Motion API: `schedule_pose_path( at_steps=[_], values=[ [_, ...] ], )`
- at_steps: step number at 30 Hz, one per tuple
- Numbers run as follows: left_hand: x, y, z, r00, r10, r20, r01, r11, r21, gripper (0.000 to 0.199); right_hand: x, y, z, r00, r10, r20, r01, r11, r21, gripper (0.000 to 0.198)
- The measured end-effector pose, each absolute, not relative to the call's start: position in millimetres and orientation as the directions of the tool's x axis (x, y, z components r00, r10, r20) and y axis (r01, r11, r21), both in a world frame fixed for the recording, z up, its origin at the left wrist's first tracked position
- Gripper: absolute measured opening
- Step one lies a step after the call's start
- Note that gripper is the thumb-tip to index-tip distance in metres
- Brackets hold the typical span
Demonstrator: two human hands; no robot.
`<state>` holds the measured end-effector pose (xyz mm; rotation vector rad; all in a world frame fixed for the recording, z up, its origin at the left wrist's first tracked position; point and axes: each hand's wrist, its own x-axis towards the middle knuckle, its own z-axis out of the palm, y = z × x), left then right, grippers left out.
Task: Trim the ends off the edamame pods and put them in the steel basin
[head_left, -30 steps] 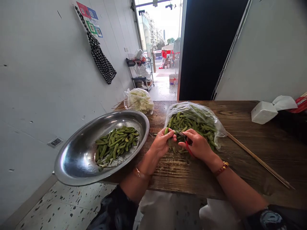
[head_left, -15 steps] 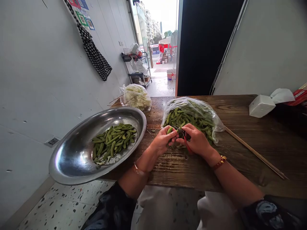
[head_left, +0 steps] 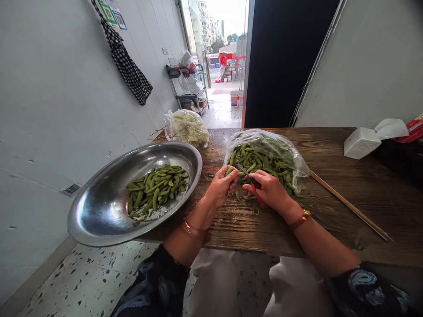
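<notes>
Pinched in my left hand (head_left: 220, 186) is a green edamame pod (head_left: 229, 171), partly covered by the fingers. My right hand (head_left: 270, 189) is closed around red-handled scissors (head_left: 256, 186), their blades pointing up and left beside the pod. Both hands are over the near edge of a clear plastic bag (head_left: 299, 164) full of edamame pods (head_left: 254, 155). To the left, a wide steel basin (head_left: 95, 207) holds a heap of pods (head_left: 158, 187) with some small trimmings at its near side.
A clear bag of pale cauliflower-like florets (head_left: 188, 127) sits behind the basin, with thin skewers near it. Wooden sticks (head_left: 352, 207) lie to the right of the pod bag. At the table's (head_left: 330, 149) right stands a white tissue pack (head_left: 361, 142).
My hands have drawn slightly apart, and the scissor blades now show clear of the left fingers. The whole view has shifted a little.
</notes>
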<state>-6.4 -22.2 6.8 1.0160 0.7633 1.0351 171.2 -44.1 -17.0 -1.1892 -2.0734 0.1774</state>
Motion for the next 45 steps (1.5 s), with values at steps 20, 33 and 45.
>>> schedule_pose_path(
  at_steps=[20,33,45],
  values=[
    [-24.6,-16.6,7.5,0.460,0.888,0.020,0.783,-0.416,0.463,0.023,182.5,-39.3,-9.6,-0.208,0.783,0.587,0.695,0.540,-0.475,0.033],
    [-18.5,-17.5,3.7,0.493,0.837,0.239,0.636,-0.533,0.558,0.009,179.4,-37.4,-13.2,-0.211,0.759,0.616,0.677,0.568,-0.468,0.031],
    [-17.5,-21.5,11.6,0.284,0.957,0.062,-0.092,-0.037,0.995,0.038,174.3,-41.0,-16.4,-0.226,0.751,0.621,0.676,0.580,-0.455,0.036]
  ],
)
